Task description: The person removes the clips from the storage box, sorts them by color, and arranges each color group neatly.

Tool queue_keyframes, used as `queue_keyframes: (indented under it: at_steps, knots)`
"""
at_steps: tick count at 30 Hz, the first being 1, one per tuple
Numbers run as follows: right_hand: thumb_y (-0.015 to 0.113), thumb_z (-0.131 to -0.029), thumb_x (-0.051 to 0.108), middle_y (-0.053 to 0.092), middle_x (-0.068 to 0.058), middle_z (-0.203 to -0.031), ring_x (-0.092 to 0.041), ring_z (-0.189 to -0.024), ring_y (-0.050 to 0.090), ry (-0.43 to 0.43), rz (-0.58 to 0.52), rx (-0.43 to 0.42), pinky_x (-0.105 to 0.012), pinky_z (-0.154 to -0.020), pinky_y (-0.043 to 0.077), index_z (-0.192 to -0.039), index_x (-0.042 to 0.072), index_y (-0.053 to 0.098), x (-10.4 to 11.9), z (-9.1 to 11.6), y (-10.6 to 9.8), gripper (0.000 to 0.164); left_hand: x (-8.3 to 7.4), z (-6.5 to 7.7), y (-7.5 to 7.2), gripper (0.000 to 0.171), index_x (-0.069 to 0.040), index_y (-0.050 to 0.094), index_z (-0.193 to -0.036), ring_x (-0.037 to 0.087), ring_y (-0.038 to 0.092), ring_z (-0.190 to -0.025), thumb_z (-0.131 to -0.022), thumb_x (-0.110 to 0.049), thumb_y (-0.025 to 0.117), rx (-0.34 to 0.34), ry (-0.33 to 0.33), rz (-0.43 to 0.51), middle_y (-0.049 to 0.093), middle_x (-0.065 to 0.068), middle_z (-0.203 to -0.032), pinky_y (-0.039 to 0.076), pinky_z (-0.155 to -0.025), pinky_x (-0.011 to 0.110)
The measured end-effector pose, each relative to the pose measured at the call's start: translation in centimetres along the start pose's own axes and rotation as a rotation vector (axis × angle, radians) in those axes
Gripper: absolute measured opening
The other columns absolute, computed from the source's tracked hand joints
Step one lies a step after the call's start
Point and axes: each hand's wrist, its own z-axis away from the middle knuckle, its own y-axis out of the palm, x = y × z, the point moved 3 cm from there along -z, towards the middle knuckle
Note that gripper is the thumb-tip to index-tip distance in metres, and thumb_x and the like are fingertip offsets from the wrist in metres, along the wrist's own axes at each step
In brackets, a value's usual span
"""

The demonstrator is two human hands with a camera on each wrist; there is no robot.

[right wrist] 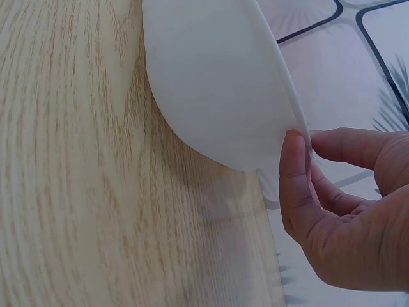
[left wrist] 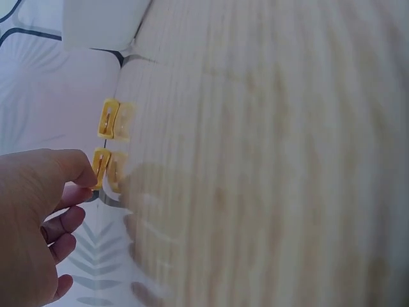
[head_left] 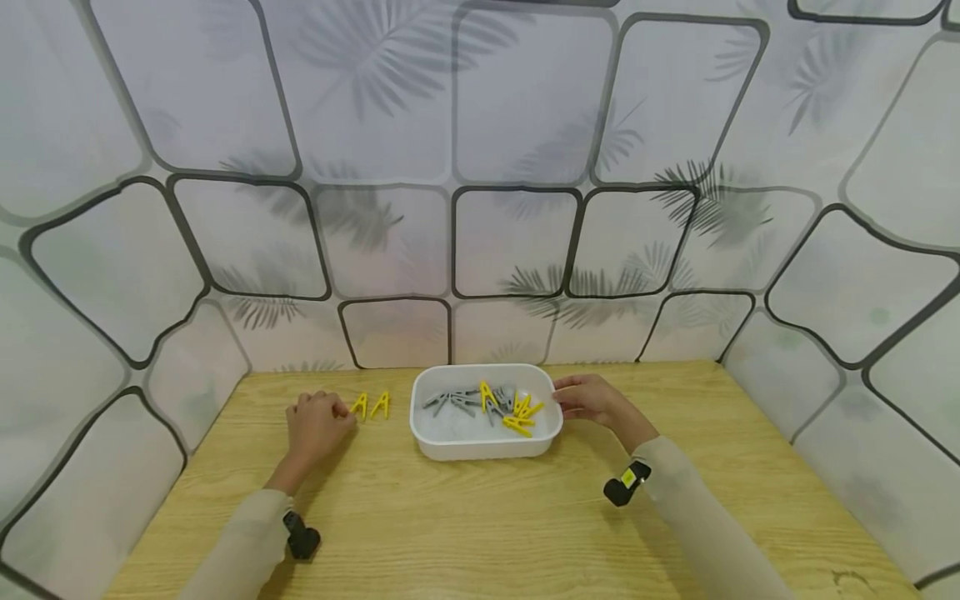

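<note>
Two yellow clothespins stand upright side by side on the wooden table, left of a white plastic tub (head_left: 480,450). My left hand (head_left: 318,425) is at the nearer-left clothespin (head_left: 360,406), and its thumb and index finger pinch the edge in the left wrist view, where the fingertips partly cover that clothespin (left wrist: 100,165). The other clothespin (head_left: 381,405) stands just to the right, untouched. Inside the tub lie several grey clothespins (head_left: 453,400) and several yellow clothespins (head_left: 519,425). On the tub's right side, my right hand (right wrist: 339,204) pinches the rim between thumb and fingers.
The wooden table (head_left: 465,525) runs back to a patterned curtain (head_left: 390,242) that closes in the back and both sides. Black wrist cameras sit on the left sleeve (head_left: 247,533) and the right sleeve (head_left: 697,508).
</note>
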Motion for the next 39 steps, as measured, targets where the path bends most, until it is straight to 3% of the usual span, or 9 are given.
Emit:
queue_keyframes:
  at_steps: [19,31,39]
  knots:
    - [0.061,-0.1,0.008,0.072,-0.004,-0.096,-0.01,-0.081,0.068,0.011,0.015,-0.006,-0.024,-0.071,0.058,-0.14,-0.012,0.049,0.2,0.2,-0.1,0.046,0.0,-0.1,0.2,0.018,-0.009,0.069,-0.085,0.04,0.053,-0.097,-0.085,-0.027,0.074,0.054,-0.033,-0.041,0.061,0.011,-0.086,0.035,-0.089,0.064]
    - [0.061,-0.1,0.008,0.072,-0.005,-0.096,-0.01,-0.082,0.069,0.008,0.016,-0.004,-0.024,-0.071,0.058,-0.141,-0.012,0.048,0.0,0.0,-0.1,0.047,-1.0,-0.9,-0.2,0.02,-0.009,0.072,-0.096,0.034,0.052,-0.091,-0.086,-0.026,0.068,0.028,-0.02,0.002,0.064,0.011,-0.091,0.035,-0.089,0.061]
    - [0.06,-0.1,0.007,0.071,-0.001,-0.092,-0.009,-0.08,0.068,0.007,0.009,-0.001,-0.024,-0.072,0.058,-0.14,-0.012,0.048,0.0,-0.1,-0.1,0.047,-3.0,-1.8,-1.0,0.018,-0.009,0.072,-0.094,0.036,0.056,-0.09,-0.086,-0.025,0.075,-0.053,0.059,-0.013,0.067,0.013,-0.091,0.039,-0.087,0.061]
